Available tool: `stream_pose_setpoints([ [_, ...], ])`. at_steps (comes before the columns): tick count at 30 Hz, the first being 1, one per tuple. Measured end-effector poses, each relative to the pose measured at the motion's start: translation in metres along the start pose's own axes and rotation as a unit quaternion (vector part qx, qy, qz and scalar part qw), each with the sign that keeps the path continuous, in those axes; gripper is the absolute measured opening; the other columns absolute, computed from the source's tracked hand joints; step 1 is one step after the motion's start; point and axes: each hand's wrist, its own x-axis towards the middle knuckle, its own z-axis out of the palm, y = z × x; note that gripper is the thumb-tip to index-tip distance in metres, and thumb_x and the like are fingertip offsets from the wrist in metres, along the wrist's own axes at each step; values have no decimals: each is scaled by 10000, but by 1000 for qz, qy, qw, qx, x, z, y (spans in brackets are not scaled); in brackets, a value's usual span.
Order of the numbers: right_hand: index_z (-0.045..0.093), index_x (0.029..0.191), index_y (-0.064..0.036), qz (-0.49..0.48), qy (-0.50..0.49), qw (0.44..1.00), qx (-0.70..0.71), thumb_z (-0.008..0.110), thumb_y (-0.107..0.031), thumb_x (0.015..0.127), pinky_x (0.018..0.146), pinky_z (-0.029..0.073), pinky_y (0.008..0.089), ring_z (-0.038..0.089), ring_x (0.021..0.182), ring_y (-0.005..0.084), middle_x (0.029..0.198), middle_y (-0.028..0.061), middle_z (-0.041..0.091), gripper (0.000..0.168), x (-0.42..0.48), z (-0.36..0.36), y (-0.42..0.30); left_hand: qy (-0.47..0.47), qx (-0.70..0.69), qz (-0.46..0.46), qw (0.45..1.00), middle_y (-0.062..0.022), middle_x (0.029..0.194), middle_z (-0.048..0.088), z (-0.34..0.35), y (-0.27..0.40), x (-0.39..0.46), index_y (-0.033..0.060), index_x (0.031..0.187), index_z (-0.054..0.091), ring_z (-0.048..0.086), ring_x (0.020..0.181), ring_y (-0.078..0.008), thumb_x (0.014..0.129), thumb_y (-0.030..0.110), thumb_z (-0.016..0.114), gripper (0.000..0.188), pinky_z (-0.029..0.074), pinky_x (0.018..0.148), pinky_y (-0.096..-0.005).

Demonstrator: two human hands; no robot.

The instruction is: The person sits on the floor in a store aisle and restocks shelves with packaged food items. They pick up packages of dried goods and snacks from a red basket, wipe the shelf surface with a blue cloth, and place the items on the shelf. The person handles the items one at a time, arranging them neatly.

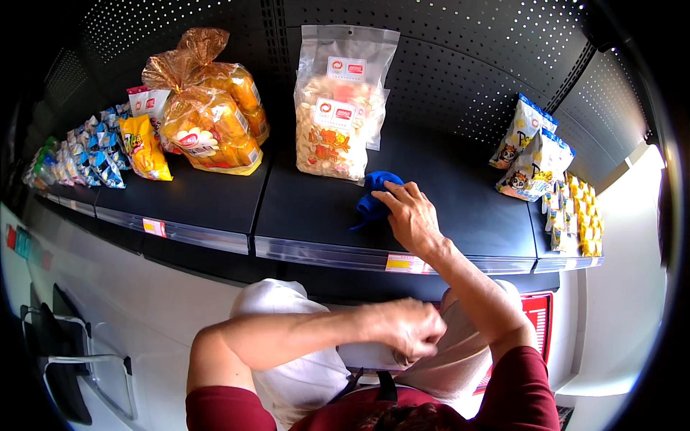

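My right hand rests on a bunched blue cloth on the black shelf, its fingertips pressed into the fabric. Just behind the cloth stand clear plastic bags of pale snack pieces, one in front of the other. My left hand is held across my body above my lap, in front of the shelf. It is blurred and its fingers are curled; their undersides are hidden, so I cannot make out whether anything is in them.
Bread packs in gold-tinted bags, a yellow snack bag and rows of small blue packets stand left. White and blue snack bags and small yellow packets are right. A price-label strip edges the shelf. A chair stands lower left.
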Motion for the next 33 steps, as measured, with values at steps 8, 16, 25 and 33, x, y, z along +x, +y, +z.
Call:
stream_pose_setpoints([
  [8, 680, 1213, -123, -34, -1, 999, 29, 709, -63, 786, 970, 490, 442, 554, 1161, 312, 1313, 120, 617, 431, -14, -3, 0, 683, -36, -19, 729, 4, 828, 631, -138, -12, -66, 54, 1041, 618, 585, 708, -56, 986, 239, 627, 193, 456, 586, -201],
  [16, 679, 1237, -141, -81, -9, 995, 58, 702, -124, 839, 994, 481, 449, 532, 1182, 295, 1333, 106, 603, 399, -4, -1, -18, 667, -15, -239, 706, -176, 1438, 490, -181, -111, -127, 33, 1458, 424, 496, 1303, -262, 944, 280, 624, 604, 436, 1019, -390],
  [25, 686, 1224, -142, -54, -1, 996, 73, 694, -146, 850, 1002, 467, 429, 538, 1142, 287, 1269, 102, 620, 374, 2, 8, -17, 632, -42, -282, 721, -181, 1269, 599, -171, -92, -93, -70, 1343, 467, 601, 1157, -205, 949, 143, 624, 475, 452, 1001, -310],
  [33, 687, 1227, -130, -40, 14, 996, 74, 680, -128, 864, 979, 486, 446, 553, 1142, 301, 1319, 115, 605, 363, 5, 13, -7, 613, -17, -288, 735, -112, 1285, 615, -168, -113, -99, 35, 1403, 478, 595, 1136, -198, 943, 316, 628, 559, 482, 872, -384],
])
